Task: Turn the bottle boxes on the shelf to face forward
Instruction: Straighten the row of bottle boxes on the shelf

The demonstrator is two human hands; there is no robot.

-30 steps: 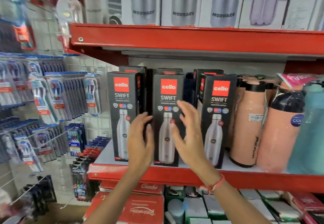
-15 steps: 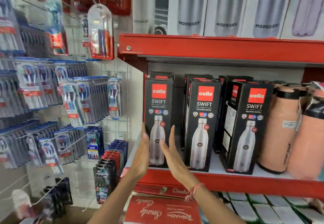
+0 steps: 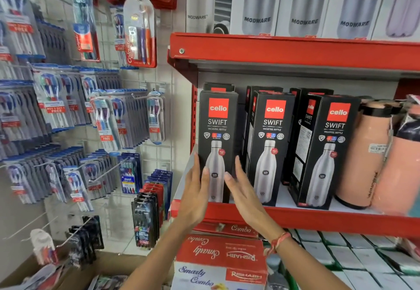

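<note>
A single head-worn view looks forward, close to the red shelf [image 3: 295, 219], the toothbrush wall at its left.

Before you: black matt cardboard bottle boxes [image 3: 218, 144] with printed steel bottles; red gloss-painted metal shelf [image 3: 295, 50]; peach smooth plastic flasks [image 3: 363, 153]; clear glossy plastic toothbrush blister packs [image 3: 139, 30]; white wire grid panel [image 3: 159, 80].

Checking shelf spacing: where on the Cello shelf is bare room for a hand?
Bare shelf board shows between the middle box and the right box. The left box is flanked by the left hand and right hand. Crowded rightward: peach flask.
</note>
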